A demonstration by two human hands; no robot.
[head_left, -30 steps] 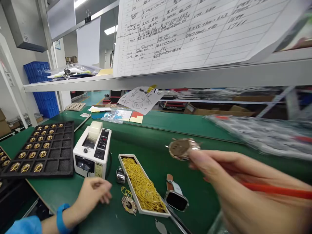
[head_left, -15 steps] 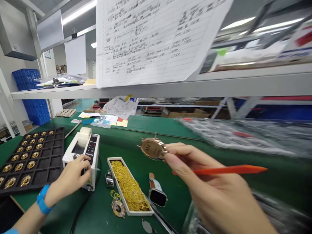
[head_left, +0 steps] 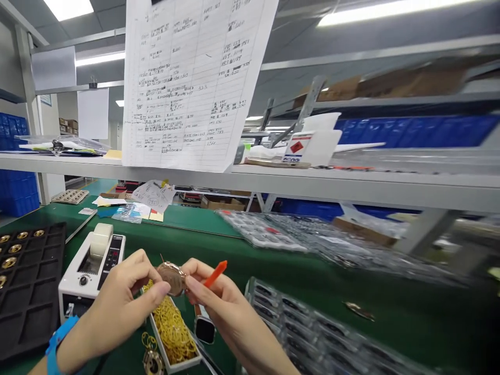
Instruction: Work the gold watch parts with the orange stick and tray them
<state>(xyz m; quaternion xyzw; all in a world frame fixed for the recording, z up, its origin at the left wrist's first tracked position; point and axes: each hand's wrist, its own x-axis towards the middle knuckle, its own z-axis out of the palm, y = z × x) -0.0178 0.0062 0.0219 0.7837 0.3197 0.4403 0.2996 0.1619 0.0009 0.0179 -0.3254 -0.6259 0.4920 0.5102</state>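
A rose-gold watch case is held up between both hands, its flat back facing me. My right hand pinches its right edge between thumb and fingers. An orange pointed stick is tucked in that same hand. My left hand, with a blue wristband, closes thumb and fingers at the case's left edge; whether a piece of tape lies under those fingertips is hidden. Below the hands stands a white box of yellow rings. Beside it lie a few loose yellow rings and another watch part.
A white tape dispenser stands left, beside a black tray with gold watch parts. A smartwatch lies behind my right wrist. Clear plastic trays fill the right side, near a small metallic piece. A shelf crosses above.
My left hand has left the tape dispenser and moved right to the watch case. My right hand has brought the case left and lower in view. The camera has turned right.
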